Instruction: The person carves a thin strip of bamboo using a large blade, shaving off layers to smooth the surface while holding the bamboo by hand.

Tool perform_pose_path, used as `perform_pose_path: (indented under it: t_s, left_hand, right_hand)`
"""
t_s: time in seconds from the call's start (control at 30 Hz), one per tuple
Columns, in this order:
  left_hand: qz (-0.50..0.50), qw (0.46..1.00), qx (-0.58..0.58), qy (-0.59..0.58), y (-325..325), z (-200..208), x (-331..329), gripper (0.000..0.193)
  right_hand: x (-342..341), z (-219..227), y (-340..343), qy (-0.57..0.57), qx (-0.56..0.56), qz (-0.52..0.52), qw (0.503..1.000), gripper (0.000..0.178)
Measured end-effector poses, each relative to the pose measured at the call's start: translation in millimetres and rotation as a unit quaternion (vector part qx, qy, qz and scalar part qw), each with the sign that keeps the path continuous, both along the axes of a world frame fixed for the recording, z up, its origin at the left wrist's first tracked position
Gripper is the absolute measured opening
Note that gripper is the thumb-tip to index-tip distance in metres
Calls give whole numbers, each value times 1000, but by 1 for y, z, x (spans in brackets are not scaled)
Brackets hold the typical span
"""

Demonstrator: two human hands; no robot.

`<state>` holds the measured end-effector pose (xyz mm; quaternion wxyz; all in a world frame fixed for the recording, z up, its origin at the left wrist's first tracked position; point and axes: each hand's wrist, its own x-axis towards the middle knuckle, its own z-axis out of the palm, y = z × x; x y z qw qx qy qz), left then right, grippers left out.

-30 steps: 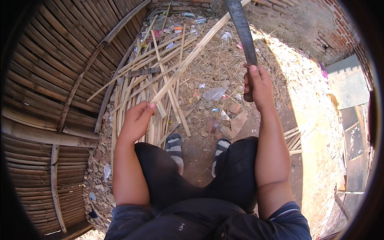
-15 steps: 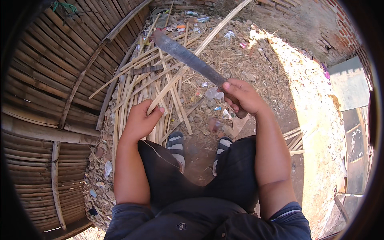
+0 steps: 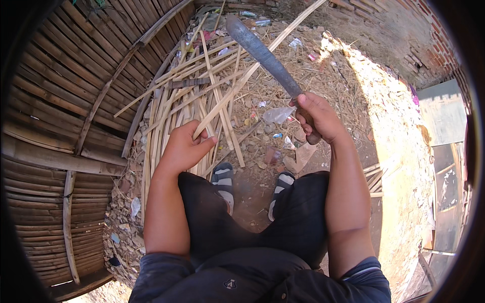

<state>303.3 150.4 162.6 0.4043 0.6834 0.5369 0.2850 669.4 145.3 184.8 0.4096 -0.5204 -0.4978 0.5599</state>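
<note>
A dark slatted bamboo wall (image 3: 65, 91) rises on the left, beside a dirt ground (image 3: 247, 207) strewn with chips and litter. On that ground, left of centre, lies a loose pile of pale strips (image 3: 189, 95), crossing at many angles. Above the pile, one long strip (image 3: 233, 92) slants from near left to far right, its far end running up toward the edge of the view. A big knife (image 3: 264, 56) crosses in front of its middle, tip pointing far left; whether metal and wood touch, I cannot tell. The right hand (image 3: 322, 118) is closed firmly around the knife's handle. The left hand (image 3: 188, 147) is partly curled, pinching the strip's near end, thumb sticking out. Handling this pair well probably calls for a firmer left grip, with that thumb tucked in and well clear of the edge, since a thin, long strip could twist or whip. The blade seems best worked away from the left hand and the knees, with the right wrist firm. A crumpled clear plastic bag (image 3: 278, 115) lies beyond the feet.
</note>
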Motion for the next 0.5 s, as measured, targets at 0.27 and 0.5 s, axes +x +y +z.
perform_pose_path:
  t_s: [0.27, 0.5]
  left_hand:
    - [9, 1000, -7, 10, -1, 3, 5, 30]
    - [22, 992, 92, 82, 1, 3, 10, 32]
  right_hand:
    - [-27, 5, -7, -158, -45, 140, 976, 43]
    - [1, 4, -5, -89, -13, 35, 995, 43]
